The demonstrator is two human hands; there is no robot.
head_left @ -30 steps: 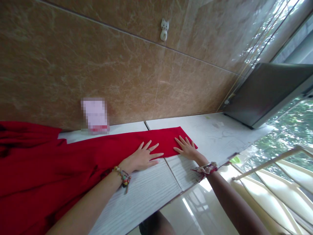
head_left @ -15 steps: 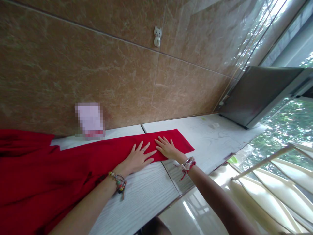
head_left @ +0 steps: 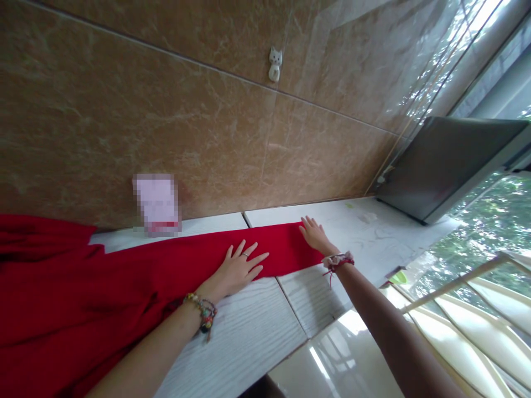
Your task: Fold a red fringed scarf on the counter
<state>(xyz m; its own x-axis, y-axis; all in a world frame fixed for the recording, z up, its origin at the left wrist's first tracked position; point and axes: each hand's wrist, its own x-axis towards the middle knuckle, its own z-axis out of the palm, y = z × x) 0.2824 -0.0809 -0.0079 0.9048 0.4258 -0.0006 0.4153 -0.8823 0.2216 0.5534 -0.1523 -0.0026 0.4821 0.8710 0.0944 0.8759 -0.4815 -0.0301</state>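
A red garment (head_left: 124, 287) lies over the white wood-grain table (head_left: 232, 326), with one long sleeve-like strip stretched flat to the right. Its left part is wrinkled and runs out of the picture. Flat on the strip's middle rests my left hand (head_left: 235, 272), fingers spread, a ring on one finger and a beaded bracelet at the wrist. At the strip's right end lies my right hand (head_left: 316, 236), palm down with its fingers stretched out over the end edge. It wears a light bangle and a red cord. Neither hand grips the cloth.
Brown marbled tiles (head_left: 199, 132) rise behind the table, bearing a small white cat-shaped hook (head_left: 275, 64). A blurred-out pinkish item (head_left: 158, 203) stands against the wall. A dark grey appliance (head_left: 443, 166) is at the far right end, and pale railings (head_left: 473, 309) are at right.
My right hand has slid to the right along the red strip to its end. My left hand stays spread at the same place on the cloth. The view has shifted slightly.
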